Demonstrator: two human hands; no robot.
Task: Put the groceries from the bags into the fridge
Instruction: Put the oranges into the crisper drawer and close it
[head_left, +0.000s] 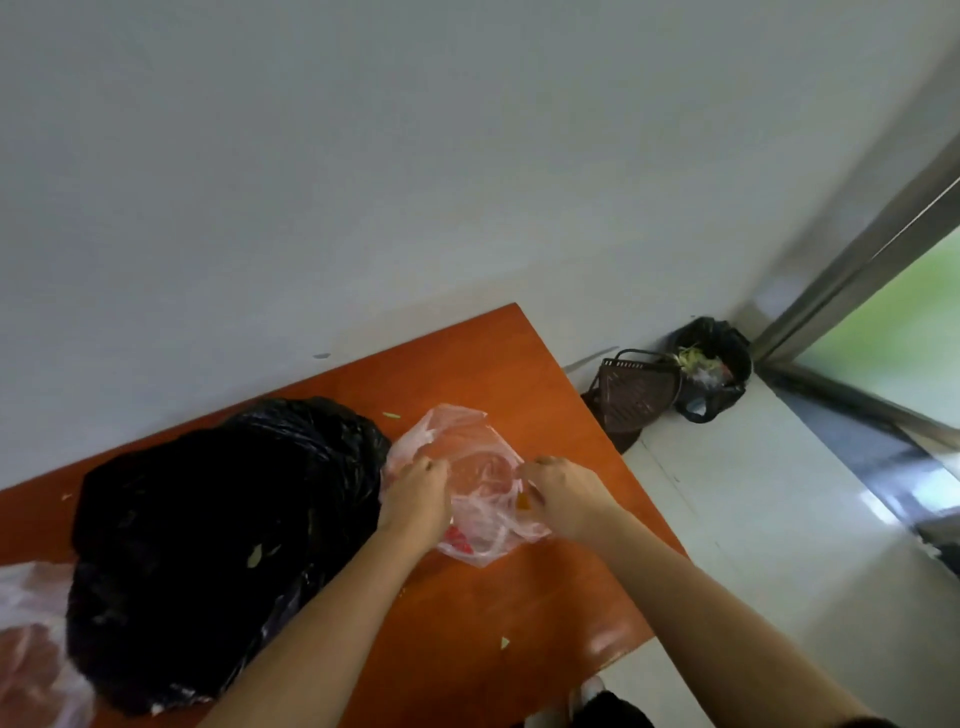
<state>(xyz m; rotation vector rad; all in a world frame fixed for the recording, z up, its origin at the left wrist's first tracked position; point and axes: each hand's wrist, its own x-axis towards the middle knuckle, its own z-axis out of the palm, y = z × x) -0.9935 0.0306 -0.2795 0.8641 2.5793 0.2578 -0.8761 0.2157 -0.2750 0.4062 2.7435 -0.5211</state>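
A thin pinkish see-through plastic bag (470, 462) lies on the orange table (498, 613), with something red showing through its lower part. My left hand (415, 493) grips the bag's left side. My right hand (563, 493) grips its right side and handles. Both hands hold the bag's mouth apart. A large black plastic bag (218, 540) bulges just to the left, touching the pink one. Another see-through bag (31, 654) with pinkish contents sits at the lower left edge. The fridge is out of sight.
A white wall runs behind the table. On the pale floor at the right corner stand a dark woven basket (634, 395) and a black bin bag (711, 364) with scraps. A metal-framed glass door (852, 270) is at far right. Small scraps dot the table.
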